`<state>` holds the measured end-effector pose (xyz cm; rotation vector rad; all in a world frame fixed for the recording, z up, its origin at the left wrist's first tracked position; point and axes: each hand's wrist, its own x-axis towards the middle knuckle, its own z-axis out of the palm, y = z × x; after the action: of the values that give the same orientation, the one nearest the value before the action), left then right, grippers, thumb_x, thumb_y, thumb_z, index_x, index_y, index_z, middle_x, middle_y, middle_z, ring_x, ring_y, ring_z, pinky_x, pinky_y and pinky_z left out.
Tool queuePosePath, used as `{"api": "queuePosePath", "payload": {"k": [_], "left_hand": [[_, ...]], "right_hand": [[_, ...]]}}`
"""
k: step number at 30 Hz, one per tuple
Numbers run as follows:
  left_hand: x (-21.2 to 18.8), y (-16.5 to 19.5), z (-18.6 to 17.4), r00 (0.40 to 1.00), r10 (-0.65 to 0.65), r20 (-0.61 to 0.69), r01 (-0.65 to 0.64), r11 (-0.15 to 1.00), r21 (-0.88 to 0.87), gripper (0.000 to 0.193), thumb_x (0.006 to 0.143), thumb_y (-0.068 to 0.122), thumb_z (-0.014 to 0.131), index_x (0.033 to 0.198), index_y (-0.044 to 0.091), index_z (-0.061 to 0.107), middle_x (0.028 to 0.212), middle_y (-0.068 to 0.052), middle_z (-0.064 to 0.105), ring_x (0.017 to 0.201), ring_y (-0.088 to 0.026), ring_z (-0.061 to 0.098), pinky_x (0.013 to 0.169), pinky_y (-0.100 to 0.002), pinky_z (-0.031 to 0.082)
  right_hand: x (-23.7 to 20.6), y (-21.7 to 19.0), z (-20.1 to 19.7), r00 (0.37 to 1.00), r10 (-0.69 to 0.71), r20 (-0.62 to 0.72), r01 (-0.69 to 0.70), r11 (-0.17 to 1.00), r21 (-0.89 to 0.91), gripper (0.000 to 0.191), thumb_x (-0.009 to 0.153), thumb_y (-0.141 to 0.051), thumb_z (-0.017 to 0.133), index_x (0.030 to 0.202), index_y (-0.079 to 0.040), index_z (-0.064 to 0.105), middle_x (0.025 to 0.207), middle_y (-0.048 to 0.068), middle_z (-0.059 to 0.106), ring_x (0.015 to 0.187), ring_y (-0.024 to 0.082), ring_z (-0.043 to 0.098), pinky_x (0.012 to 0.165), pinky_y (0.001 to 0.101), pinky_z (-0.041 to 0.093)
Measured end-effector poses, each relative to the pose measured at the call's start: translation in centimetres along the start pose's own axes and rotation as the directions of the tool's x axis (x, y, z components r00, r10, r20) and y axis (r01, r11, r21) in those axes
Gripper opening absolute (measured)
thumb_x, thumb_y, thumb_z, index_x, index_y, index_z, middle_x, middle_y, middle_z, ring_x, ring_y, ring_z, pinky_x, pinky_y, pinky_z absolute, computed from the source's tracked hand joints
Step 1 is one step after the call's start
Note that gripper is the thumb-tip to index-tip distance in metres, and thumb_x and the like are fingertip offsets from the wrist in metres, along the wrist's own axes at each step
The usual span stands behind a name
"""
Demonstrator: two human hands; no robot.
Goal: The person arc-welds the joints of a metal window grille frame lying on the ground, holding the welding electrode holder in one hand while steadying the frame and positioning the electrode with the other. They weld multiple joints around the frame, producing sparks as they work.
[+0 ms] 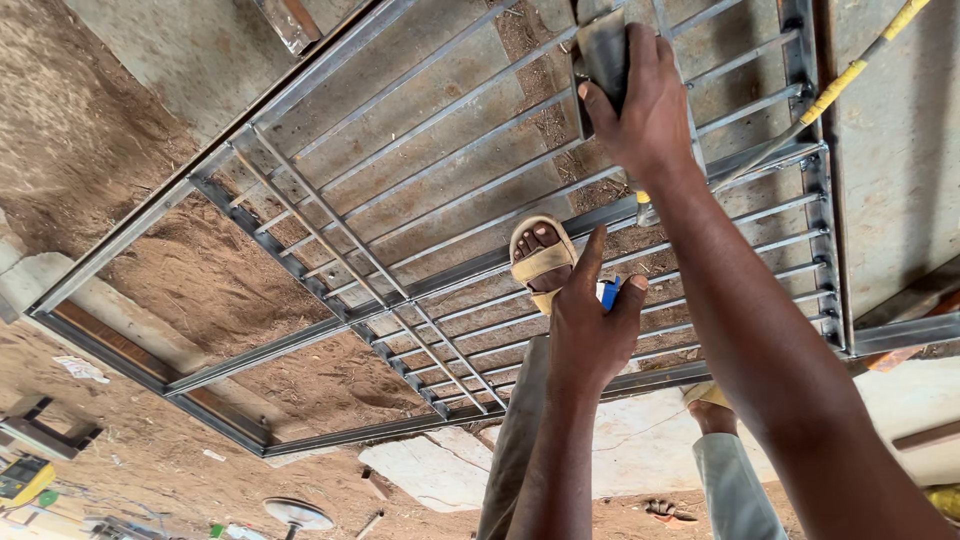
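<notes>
Down on the sandy ground, a welded steel gate frame (400, 290) is lying flat. The right hand (645, 105) is gripping a flat metal piece (602, 50) — its top cut off by the edge. The left hand (592, 320) is clamping a small blue object (609, 292), mostly hidden. A sandalled foot (541, 258) is resting on the bars beside a yellow-handled tool (850, 80).

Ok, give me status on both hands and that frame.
Right hand grips a grey block against the steel frame. Left hand holds a small blue thing. Sandalled foot on the bars.
</notes>
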<state>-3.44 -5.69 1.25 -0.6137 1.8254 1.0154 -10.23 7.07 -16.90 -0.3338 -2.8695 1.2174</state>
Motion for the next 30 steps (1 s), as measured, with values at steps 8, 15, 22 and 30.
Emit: {"api": "queuePosePath", "payload": {"k": [8,15,22,30], "left_hand": [[0.5,-0.4,-1.2,0.987,0.143,-0.068,-0.144,0.989,-0.019,0.068,0.092,0.027,0.070,0.153,0.006,0.047,0.137,-0.027,0.064,0.128,-0.038,0.064,0.103,-0.043,0.052],[0.8,-0.9,-1.4,0.984,0.163,-0.070,-0.164,0.986,-0.018,0.069,0.091,0.027,0.072,0.151,0.002,0.048,0.143,-0.027,0.060,0.137,-0.036,0.057,0.110,-0.042,0.046],[1.0,-1.0,-1.6,0.980,0.178,-0.088,-0.180,0.984,-0.015,0.069,0.091,0.026,0.071,0.151,0.000,0.049,0.143,-0.027,0.060,0.137,-0.036,0.057,0.111,-0.042,0.045],[0.8,0.5,-2.3,0.995,0.085,-0.059,-0.088,0.995,-0.053,0.072,0.089,0.023,0.071,0.152,-0.001,0.045,0.143,-0.025,0.061,0.131,-0.031,0.063,0.109,-0.037,0.047]], "right_hand": [[1.4,0.0,1.3,0.995,0.069,0.070,-0.066,0.997,-0.035,0.060,0.102,-0.024,0.079,0.147,0.001,0.049,0.102,0.029,0.069,0.090,0.051,0.068,0.074,0.0564,0.053],[1.5,-0.7,1.9,0.992,0.089,0.091,-0.086,0.995,-0.046,0.062,0.092,-0.018,0.075,0.146,0.004,0.054,0.103,0.028,0.071,0.086,0.046,0.071,0.073,0.0530,0.056],[1.3,0.1,2.7,0.990,0.100,0.101,-0.095,0.994,-0.050,0.058,0.096,-0.017,0.073,0.146,0.006,0.054,0.104,0.028,0.071,0.088,0.043,0.072,0.077,0.0504,0.057],[1.4,0.2,2.7,0.980,0.150,0.133,-0.152,0.988,-0.001,0.043,0.099,-0.016,0.071,0.138,0.000,0.064,0.098,0.024,0.071,0.090,0.044,0.071,0.076,0.0497,0.055]]}}
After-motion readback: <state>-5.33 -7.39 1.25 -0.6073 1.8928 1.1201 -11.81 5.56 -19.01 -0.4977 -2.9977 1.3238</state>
